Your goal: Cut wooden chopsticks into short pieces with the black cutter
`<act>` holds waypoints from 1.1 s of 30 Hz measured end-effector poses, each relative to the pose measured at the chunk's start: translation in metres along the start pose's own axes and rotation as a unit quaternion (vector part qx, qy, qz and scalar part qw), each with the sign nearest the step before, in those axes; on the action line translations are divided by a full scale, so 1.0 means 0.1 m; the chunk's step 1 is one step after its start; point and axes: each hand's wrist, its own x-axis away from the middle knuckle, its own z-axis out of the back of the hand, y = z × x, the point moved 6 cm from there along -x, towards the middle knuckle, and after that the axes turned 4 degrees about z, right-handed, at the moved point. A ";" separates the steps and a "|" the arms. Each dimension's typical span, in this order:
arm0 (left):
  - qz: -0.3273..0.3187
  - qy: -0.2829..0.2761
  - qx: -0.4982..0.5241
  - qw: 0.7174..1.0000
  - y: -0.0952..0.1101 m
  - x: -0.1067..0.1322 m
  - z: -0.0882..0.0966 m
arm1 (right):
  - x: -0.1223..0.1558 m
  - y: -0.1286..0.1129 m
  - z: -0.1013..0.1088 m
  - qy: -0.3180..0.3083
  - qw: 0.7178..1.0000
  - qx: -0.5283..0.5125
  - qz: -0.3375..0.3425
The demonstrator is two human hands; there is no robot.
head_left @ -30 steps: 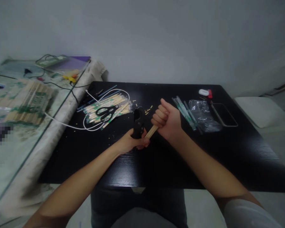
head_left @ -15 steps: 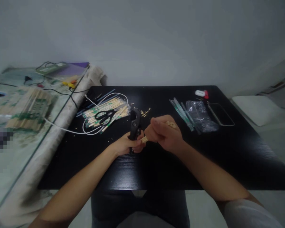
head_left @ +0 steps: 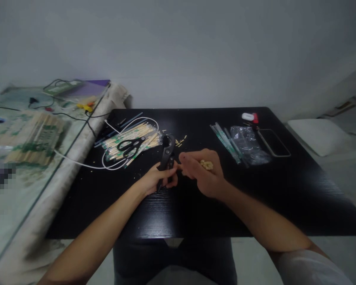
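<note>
Seems we're lining up: left hand (head_left: 158, 177) grips a black plier-like tool (head_left: 167, 152), right hand (head_left: 203, 172) wraps slim pale wooden sticks (head_left: 207, 165), between near and far edges of the black table (head_left: 299, 190). Next probably needs steady sticks.

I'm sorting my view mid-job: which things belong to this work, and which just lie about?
In the work:
black hand tool, in the left hand
pale sticks, in the right hand
probably the wrapped sticks and loose bits

Apparently lying about:
scissors, on the wrapped sticks
white cable
phone
white case
</note>
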 end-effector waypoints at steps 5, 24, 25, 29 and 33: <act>-0.057 0.016 -0.041 0.997 0.16 0.00 0.05 | -0.13 0.38 0.13 0.073 0.997 0.004 -0.013; -0.093 0.088 -0.113 0.985 0.21 -0.02 0.11 | -0.13 1.03 0.23 0.085 0.991 0.021 -0.104; -0.100 0.094 -0.128 0.982 0.22 -0.02 0.11 | -0.13 1.04 0.24 0.085 0.990 0.016 -0.108; -0.111 0.109 -0.142 0.978 0.21 -0.02 0.11 | -0.13 1.05 0.25 0.085 0.990 0.016 -0.113; -0.114 0.111 -0.147 0.976 0.21 -0.02 0.10 | -0.13 1.03 0.24 0.083 0.990 0.020 -0.113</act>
